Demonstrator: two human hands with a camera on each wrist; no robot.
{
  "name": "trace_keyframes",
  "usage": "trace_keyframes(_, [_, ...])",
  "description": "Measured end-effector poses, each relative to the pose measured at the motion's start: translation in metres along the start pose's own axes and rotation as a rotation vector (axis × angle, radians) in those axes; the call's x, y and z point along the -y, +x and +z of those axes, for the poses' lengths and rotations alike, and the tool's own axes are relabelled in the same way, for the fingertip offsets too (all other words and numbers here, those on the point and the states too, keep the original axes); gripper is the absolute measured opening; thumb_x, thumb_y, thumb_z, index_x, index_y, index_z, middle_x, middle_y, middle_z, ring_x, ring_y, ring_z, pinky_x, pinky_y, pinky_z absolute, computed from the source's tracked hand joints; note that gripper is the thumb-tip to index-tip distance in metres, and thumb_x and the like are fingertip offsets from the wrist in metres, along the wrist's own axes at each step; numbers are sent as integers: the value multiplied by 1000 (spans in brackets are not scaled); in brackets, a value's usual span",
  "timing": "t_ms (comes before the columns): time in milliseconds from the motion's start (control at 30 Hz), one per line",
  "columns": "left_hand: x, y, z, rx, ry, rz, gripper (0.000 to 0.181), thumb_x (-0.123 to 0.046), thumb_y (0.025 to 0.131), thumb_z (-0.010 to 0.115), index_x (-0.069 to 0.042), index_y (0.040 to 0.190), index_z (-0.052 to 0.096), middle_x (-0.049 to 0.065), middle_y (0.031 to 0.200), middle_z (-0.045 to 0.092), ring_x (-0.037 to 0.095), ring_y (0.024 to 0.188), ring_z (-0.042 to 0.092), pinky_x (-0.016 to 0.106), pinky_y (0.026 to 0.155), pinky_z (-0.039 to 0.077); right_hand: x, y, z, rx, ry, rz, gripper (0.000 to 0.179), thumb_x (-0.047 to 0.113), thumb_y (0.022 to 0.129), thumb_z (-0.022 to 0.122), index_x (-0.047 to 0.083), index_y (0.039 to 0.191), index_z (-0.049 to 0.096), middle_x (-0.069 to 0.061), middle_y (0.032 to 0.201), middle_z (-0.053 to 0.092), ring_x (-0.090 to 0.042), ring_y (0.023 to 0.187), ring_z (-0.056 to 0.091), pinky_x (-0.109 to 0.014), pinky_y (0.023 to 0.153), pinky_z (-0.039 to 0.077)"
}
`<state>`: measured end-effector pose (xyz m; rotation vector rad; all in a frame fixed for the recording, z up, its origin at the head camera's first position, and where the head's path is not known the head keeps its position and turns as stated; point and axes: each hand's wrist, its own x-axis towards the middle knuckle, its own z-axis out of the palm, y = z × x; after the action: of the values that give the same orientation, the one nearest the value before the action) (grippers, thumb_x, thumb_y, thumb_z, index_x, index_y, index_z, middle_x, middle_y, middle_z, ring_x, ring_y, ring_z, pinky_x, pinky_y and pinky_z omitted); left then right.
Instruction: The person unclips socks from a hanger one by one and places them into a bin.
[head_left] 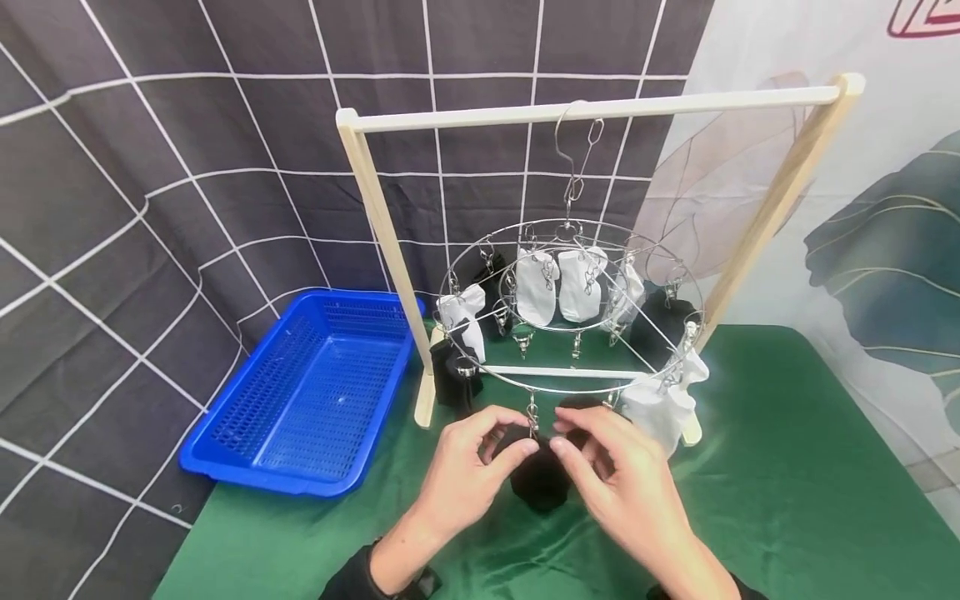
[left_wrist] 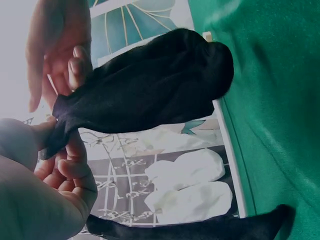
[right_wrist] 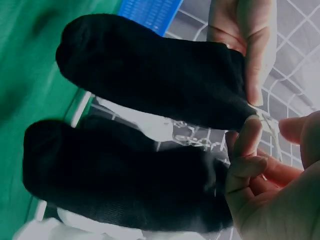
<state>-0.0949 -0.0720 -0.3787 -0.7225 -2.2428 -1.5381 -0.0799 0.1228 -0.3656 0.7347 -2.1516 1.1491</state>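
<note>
A black sock (head_left: 542, 475) hangs below a metal clip (head_left: 532, 410) at the front of a round wire drying rack (head_left: 442, 321). My left hand (head_left: 461, 475) pinches the sock's cuff between thumb and fingers, beside the clip. On the other side is my right hand (head_left: 626, 475), its thumb and fingertips apart near the cuff corner. In the right wrist view, the right hand (right_wrist: 280, 185) has bent fingers close to the cuff, and a gap shows before the thumb. A second black sock (right_wrist: 120, 180) hangs beside it, partly behind my right hand. Whether the clip bites the cuff is hidden.
The drying rack hangs by a hook from a wooden stand (head_left: 600, 108). White socks (head_left: 536, 287) and other black socks (head_left: 663, 325) are clipped around its rings. A blue plastic basket (head_left: 315, 408) stands left on the green cloth (head_left: 780, 467). Several vacant clips (head_left: 522, 342) dangle from the inner ring.
</note>
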Motion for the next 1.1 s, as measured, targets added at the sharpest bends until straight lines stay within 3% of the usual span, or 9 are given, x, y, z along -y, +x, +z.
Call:
trace_keyframes(200, [14, -6, 7, 24, 22, -3, 18, -28, 88, 68, -28, 106, 66, -14, 81, 58, 7, 60, 47, 21, 50, 40, -9, 5, 19, -4, 49, 68, 24, 13, 84, 75, 17, 106, 69, 10, 87, 59, -1, 51, 41, -13, 47, 32])
trace_keyframes(433, [14, -8, 9, 25, 40, -38, 15, -35, 89, 66, -33, 104, 66, -14, 72, 53, 6, 57, 45, 20, 49, 39, -14, 8, 29, -59, 121, 48, 18, 9, 81, 77, 18, 94, 68, 8, 87, 59, -3, 51, 37, -14, 44, 29])
trace_keyframes(800, [11, -11, 11, 64, 16, -44, 14, -32, 88, 68, -25, 100, 68, -16, 79, 63, 2, 59, 52, 20, 49, 43, -1, 15, 28, -169, 220, -52, 18, -7, 77, 72, 8, 80, 64, -1, 79, 60, -6, 50, 36, -15, 45, 27])
trace_keyframes(967, [5, -14, -1, 66, 13, -46, 12, -24, 88, 69, -21, 100, 68, -13, 83, 66, 2, 59, 54, 20, 49, 44, 3, 20, 27, -203, 249, -98, 17, -11, 76, 71, 5, 79, 65, -4, 79, 60, -5, 50, 37, -15, 44, 28])
trace_keyframes(1100, [-14, -14, -28, 49, -97, -88, 12, -9, 88, 68, -12, 99, 67, -2, 90, 69, 12, 73, 66, 27, 61, 53, 1, 21, 27, -218, 261, -115, 13, -8, 77, 72, 3, 80, 66, -6, 79, 60, -5, 51, 37, -15, 43, 28])
